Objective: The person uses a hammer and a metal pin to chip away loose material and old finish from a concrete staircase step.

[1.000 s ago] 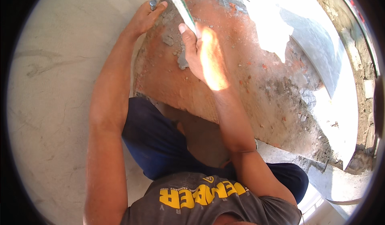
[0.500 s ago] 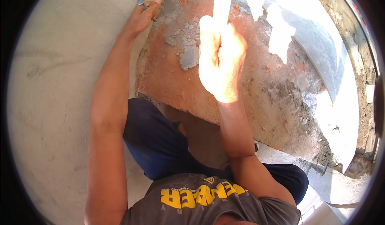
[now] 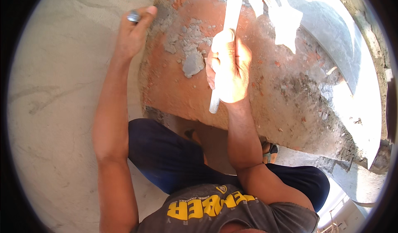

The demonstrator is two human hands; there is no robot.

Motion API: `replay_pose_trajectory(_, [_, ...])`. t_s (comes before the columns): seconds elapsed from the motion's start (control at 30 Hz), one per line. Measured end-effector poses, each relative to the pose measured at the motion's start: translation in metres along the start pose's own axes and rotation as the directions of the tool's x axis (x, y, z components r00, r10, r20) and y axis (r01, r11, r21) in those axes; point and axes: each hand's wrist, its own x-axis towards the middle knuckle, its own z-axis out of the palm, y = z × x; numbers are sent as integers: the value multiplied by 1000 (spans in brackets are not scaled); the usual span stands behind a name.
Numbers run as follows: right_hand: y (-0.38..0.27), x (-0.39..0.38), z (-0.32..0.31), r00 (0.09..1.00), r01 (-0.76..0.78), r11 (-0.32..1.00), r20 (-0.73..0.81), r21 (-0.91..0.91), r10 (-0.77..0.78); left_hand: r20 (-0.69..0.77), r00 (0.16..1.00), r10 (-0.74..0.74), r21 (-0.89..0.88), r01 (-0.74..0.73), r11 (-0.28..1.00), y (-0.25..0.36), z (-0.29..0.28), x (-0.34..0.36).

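My left hand (image 3: 134, 36), at the upper left beside the plastered wall, is closed round a chisel (image 3: 133, 17). Only the chisel's round metal head shows above the fist; its lower end is hidden. My right hand (image 3: 237, 65) grips a hammer (image 3: 233, 15) by its pale handle, whose butt sticks out below the fist. Strong sunlight washes out the hammer's top, where a curved part shows at the picture's upper edge. Beneath both hands lies a reddish brick ledge (image 3: 178, 96), with grey plaster chips (image 3: 193, 63) between them.
The pale plastered wall (image 3: 54, 108) rises along the left. To the right, a smooth grey slab (image 3: 331, 34) lies partly in glaring sun, with rough broken masonry (image 3: 375, 38) beyond. My bent knees (image 3: 161, 154) are below the ledge's near edge.
My left hand and the chisel have shifted left and a little down in the picture. The hammer has come lower and tilted, so its butt and upper part now show. The view has shifted slightly.
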Motion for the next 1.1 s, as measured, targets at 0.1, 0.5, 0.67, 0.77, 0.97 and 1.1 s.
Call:
replay_pose_trajectory(0.1, [3, 1, -6, 1000, -11, 997, -9, 82, 12, 154, 984, 91, 131, -111, 985, 2, 41, 2])
replay_pose_trajectory(0.5, [-21, -3, -33, 991, 115, 990, 59, 80, -120, 52, 994, 95, 247, -105, 963, -14, 71, 18])
replay_pose_trajectory(0.67, [-22, -9, -32, 983, 176, 979, 40, 104, -181, 43, 997, 69, 262, -78, 962, -11, 69, 19])
replay_pose_trajectory(0.77, [-13, -16, -24, 960, 281, 958, -13, 55, -281, 30, 997, 75, 262, -80, 962, -9, 67, 21])
replay_pose_trajectory(0.97, [52, -31, -5, 944, 298, 948, -116, -110, -310, 43, 999, 29, 233, -39, 972, 2, 62, 30])
replay_pose_trajectory(1.1, [46, -31, -10, 991, 40, 881, -97, -471, -96, 7, 996, 93, 219, -93, 971, -6, 64, 28])
